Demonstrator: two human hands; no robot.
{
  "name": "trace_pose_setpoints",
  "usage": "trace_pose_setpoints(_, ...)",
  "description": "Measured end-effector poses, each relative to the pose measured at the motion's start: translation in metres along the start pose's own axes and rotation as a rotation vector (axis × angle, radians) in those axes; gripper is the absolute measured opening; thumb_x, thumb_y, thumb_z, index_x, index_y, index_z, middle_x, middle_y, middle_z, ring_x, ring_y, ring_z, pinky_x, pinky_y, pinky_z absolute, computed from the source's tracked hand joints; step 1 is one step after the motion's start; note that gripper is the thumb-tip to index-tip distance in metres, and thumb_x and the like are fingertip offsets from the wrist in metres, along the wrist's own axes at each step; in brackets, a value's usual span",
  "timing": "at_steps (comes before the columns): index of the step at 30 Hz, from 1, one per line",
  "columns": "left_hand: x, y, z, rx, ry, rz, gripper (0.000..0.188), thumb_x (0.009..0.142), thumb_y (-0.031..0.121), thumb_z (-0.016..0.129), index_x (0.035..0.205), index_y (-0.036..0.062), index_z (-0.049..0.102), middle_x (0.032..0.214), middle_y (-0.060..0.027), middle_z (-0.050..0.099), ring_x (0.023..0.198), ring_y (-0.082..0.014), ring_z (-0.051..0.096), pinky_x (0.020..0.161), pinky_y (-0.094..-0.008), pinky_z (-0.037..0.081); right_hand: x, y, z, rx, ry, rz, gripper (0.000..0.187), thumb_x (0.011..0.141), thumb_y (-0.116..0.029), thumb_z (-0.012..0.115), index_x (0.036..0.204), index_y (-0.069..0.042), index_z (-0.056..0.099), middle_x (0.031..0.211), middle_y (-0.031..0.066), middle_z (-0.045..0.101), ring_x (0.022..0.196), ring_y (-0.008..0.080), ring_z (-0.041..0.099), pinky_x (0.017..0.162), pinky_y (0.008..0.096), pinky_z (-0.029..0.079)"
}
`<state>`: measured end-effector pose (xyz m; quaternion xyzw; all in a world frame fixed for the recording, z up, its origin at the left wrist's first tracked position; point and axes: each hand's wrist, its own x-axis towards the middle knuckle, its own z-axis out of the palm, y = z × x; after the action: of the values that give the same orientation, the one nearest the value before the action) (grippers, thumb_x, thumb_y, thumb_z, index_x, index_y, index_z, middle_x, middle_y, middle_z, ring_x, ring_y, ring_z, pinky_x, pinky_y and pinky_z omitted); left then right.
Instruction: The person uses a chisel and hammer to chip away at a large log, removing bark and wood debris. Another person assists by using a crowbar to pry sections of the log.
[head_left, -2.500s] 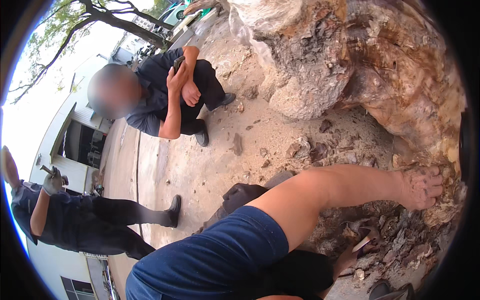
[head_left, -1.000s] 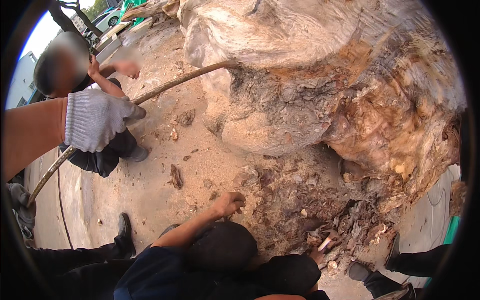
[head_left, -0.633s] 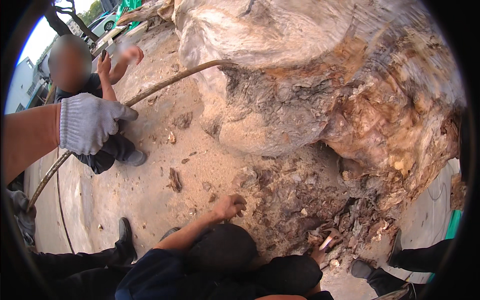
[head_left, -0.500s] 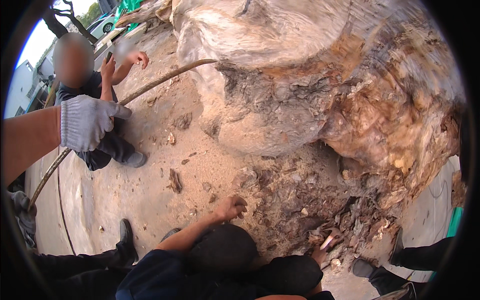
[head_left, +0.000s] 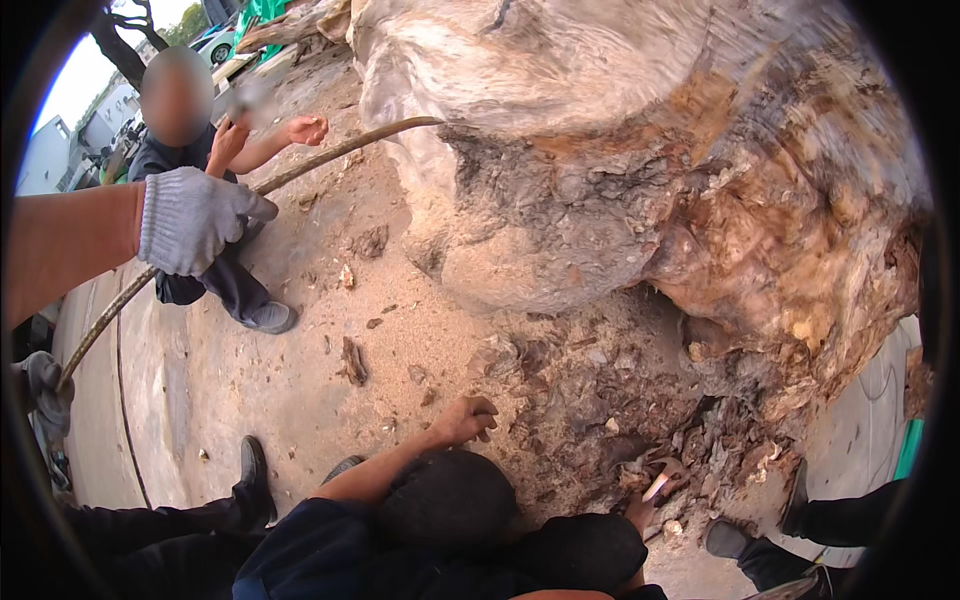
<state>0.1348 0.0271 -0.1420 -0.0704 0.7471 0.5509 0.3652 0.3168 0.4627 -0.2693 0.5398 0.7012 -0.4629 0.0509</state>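
I am squatting, with my dark-clad knees at the lower middle. My left hand rests bare over my left knee, its fingers loosely bent and apart, with nothing visible in it. Beyond my right knee, my right hand is partly hidden; its fingers close round a short pale stick-like piece with a reddish tinge, whose kind I cannot make out. Bark scraps and wood debris lie around both hands. A huge pale-brown tree trunk or root fills the upper right.
Grey gloves of a co-worker at left grip a long bent rod, its tip against the trunk. Another person crouches at upper left, holding a small dark object. A co-worker's legs stand at lower right. Sawdust covers the concrete.
The co-worker's upper gloved hand and the rod have shifted slightly up and right. The crouching person's free hand has moved right. My own hands have hardly moved.
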Motion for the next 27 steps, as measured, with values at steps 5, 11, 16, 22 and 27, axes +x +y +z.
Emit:
trace_pose_setpoints(5, 0.0, -0.002, -0.001, 0.003, 0.002, 0.006, 0.03, 0.097, 0.01, 0.057, 0.123, -0.0044, 0.062, 0.103, -0.0112, 0.075, 0.078, -0.018, 0.075, 0.063, -0.0312, 0.056, 0.002, 0.001, -0.002, -0.069, -0.02, -0.041, 0.025, 0.095, -0.022, 0.056, 0.096, 0.002, 0.06, 0.061, 0.0085, 0.059, 0.044, 0.02, 0.056, 0.041, 0.0362, 0.044)
trace_pose_setpoints(11, 0.0, -0.006, -0.002, -0.024, -0.008, 0.028, 0.031, 0.096, 0.011, 0.058, 0.123, -0.0047, 0.062, 0.103, -0.0115, 0.075, 0.078, -0.0182, 0.075, 0.064, -0.0311, 0.056, -0.002, -0.004, -0.003, -0.142, -0.014, -0.042, 0.025, 0.095, -0.024, 0.057, 0.098, 0.001, 0.06, 0.061, 0.008, 0.058, 0.045, 0.0199, 0.056, 0.041, 0.0366, 0.044)
trace_pose_setpoints(16, -0.005, 0.006, -0.002, 0.019, -0.016, 0.026, 0.034, 0.096, 0.012, 0.059, 0.125, -0.005, 0.062, 0.103, -0.011, 0.075, 0.078, -0.0185, 0.075, 0.065, -0.0311, 0.056, -0.004, -0.003, -0.001, -0.028, -0.002, -0.027, 0.026, 0.095, -0.024, 0.058, 0.105, 0.001, 0.058, 0.061, 0.0077, 0.058, 0.045, 0.0202, 0.056, 0.041, 0.0368, 0.044)
trace_pose_setpoints(22, -0.002, 0.004, -0.002, 0.003, -0.035, 0.028, 0.036, 0.095, 0.013, 0.059, 0.126, -0.0047, 0.062, 0.103, -0.0113, 0.075, 0.078, -0.0196, 0.075, 0.067, -0.0322, 0.057, 0.005, 0.004, 0.0, -0.038, -0.026, -0.008, 0.026, 0.096, -0.023, 0.058, 0.107, 0.001, 0.056, 0.064, 0.0077, 0.057, 0.047, 0.0199, 0.055, 0.04, 0.0365, 0.044)
trace_pose_setpoints(27, -0.002, 0.006, 0.001, -0.007, -0.038, 0.027, 0.037, 0.095, 0.012, 0.06, 0.128, -0.0044, 0.062, 0.101, -0.011, 0.075, 0.078, -0.02, 0.075, 0.068, -0.0324, 0.057, 0.008, 0.01, -0.001, -0.076, -0.034, -0.08, 0.026, 0.096, -0.022, 0.057, 0.108, 0.001, 0.055, 0.065, 0.0076, 0.057, 0.048, 0.02, 0.056, 0.04, 0.036, 0.044)
